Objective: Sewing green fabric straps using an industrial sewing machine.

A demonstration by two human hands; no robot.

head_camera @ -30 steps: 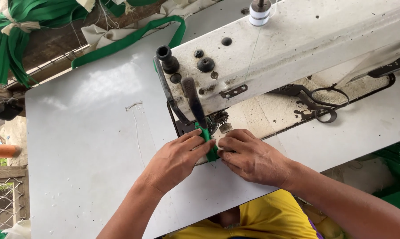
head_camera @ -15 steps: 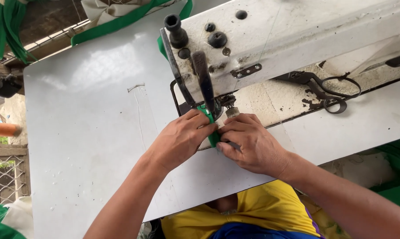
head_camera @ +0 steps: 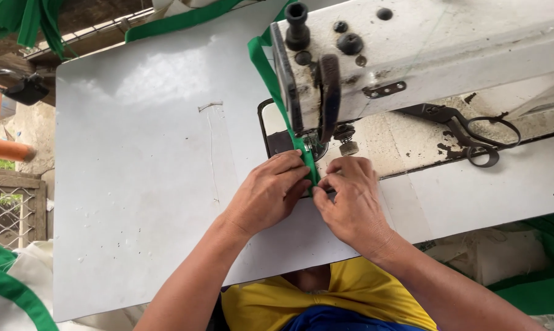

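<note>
A narrow green fabric strip runs from the back of the table down past the left end of a worn white sewing machine to the needle area. My left hand and my right hand meet just in front of the needle, fingertips pinching the strip's near end between them. Both hands rest on the white table. The fingers hide most of the strip's end.
Black scissors lie on the machine bed to the right. More green strips hang at the table's far edge and lower left. An orange pipe and a wire fence stand beyond the left edge.
The view has drawn closer to the machine. My hands stay pinched on the green strip at the needle, and have shifted slightly towards it.
</note>
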